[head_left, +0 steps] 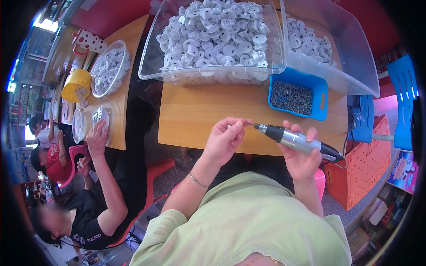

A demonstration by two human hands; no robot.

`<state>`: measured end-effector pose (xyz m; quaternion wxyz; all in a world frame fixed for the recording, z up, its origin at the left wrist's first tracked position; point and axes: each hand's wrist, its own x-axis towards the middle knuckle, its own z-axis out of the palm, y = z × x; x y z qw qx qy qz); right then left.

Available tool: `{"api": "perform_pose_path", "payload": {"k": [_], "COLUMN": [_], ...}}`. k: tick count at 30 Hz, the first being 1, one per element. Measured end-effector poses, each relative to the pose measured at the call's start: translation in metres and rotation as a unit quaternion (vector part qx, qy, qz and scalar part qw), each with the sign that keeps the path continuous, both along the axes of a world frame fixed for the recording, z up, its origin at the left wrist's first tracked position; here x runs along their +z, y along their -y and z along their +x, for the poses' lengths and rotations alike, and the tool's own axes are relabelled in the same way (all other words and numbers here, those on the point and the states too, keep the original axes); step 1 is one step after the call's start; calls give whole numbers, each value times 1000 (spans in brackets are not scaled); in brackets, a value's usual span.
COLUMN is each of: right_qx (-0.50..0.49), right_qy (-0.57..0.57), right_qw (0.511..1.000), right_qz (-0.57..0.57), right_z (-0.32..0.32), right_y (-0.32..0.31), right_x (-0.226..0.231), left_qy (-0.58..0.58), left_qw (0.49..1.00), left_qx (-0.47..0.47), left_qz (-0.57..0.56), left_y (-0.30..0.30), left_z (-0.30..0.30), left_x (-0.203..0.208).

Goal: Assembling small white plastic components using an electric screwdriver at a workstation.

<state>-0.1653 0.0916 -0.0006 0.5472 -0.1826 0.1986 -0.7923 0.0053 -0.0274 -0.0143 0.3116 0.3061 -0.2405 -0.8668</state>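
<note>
My right hand (302, 150) is wrapped round a silver and black electric screwdriver (293, 139), held almost level with its bit pointing left. At the bit's tip, my left hand (227, 138) is closed in a pinch. What sits between its fingertips is too small to make out. Beyond my hands, on the wooden table (199, 119), a blue basket (298, 111) holds many small dark screws (290, 97). Behind it, a clear plastic bin (213, 73) is heaped with white round plastic parts (217, 35).
A second clear bin (350, 48) with similar parts stands at the right. Beside the table is an orange crate (361, 164). A co-worker (106, 195) sits at the left by another table with a white basket (111, 68) and a yellow container (75, 84).
</note>
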Motion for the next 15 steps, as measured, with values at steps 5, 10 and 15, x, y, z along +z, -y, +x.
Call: {"api": "perform_pose_path", "payload": {"k": [5,10,15], "right_qx": [0,-2,1], "right_qy": [-21,-34,-34], "right_qw": [1000,999,999], "right_qz": [-2,0,-2], "right_z": [3,5,5], "right_y": [-1,0,0], "right_x": [1,1,0], "left_qy": [-85,-94,-85], "left_qw": [994,992,993], "left_qx": [-7,-7,0], "left_qz": [75,81,85], "left_y": [-2,-3,-4], "left_z": [0,-1,-2], "left_x": [-6,-4,-2]}}
